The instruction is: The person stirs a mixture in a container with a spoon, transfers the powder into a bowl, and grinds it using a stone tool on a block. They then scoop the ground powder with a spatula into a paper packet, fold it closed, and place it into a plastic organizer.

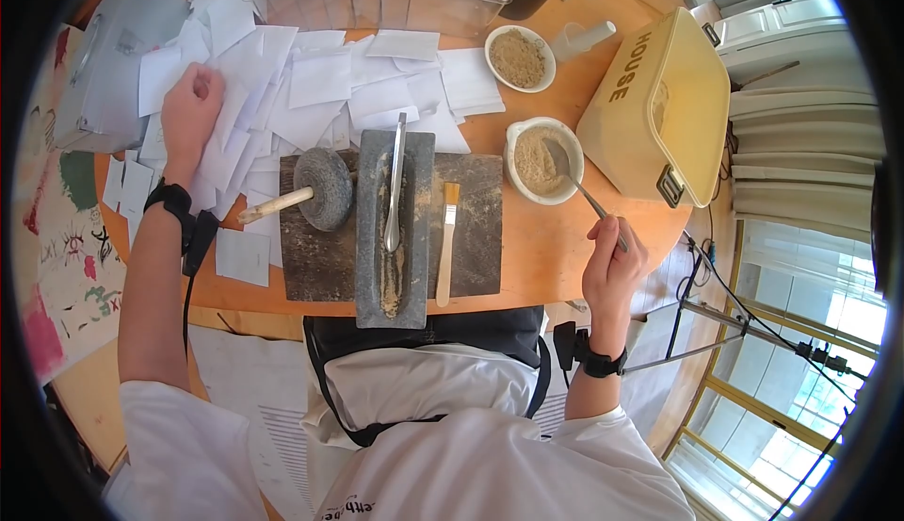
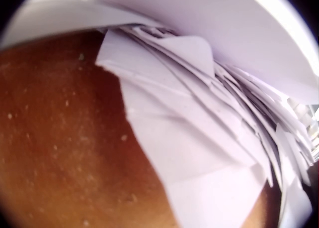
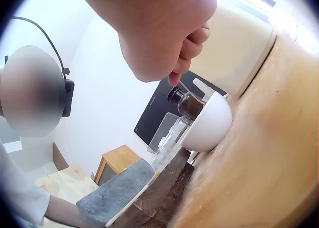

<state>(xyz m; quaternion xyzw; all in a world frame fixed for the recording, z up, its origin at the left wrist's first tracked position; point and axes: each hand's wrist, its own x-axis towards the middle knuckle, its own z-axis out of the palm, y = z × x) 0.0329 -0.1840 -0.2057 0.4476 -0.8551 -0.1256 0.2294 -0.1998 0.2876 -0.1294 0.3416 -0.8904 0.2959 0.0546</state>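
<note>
My right hand holds the handle of a metal spoon, whose bowl rests in brown powder inside a white mortar-like bowl. The right wrist view shows this hand with curled fingers above the white bowl. My left hand lies loosely curled on the white paper packets; in the left wrist view only packets and table show. A stone trough with powder in its groove carries a metal tool.
On a dark board are a round stone with a wooden handle and a brush. Beyond stand a second powder bowl, a yellow bin, a clear divided tray and a metal case.
</note>
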